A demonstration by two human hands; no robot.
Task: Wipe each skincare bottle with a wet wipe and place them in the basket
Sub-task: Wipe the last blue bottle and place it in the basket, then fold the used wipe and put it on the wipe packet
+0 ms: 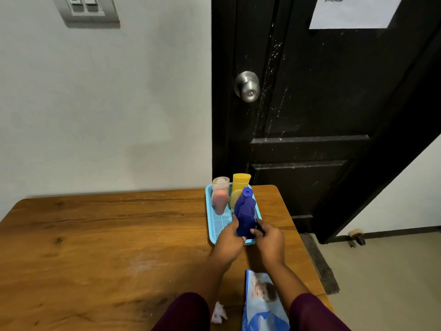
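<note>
Our left hand [229,243] and right hand [270,240] are close together, each curled round one side of the front blue bottle [245,223], which stands upright in the near end of the light blue basket [220,224]. Just behind it stands a second blue bottle [247,199], and beyond that a yellow bottle [240,183] and a pink bottle [220,200] at the far end. The basket sits on the wooden table [107,235] near its right edge. Near us lie a wipe pack [262,304] and a crumpled wipe [218,312].
</note>
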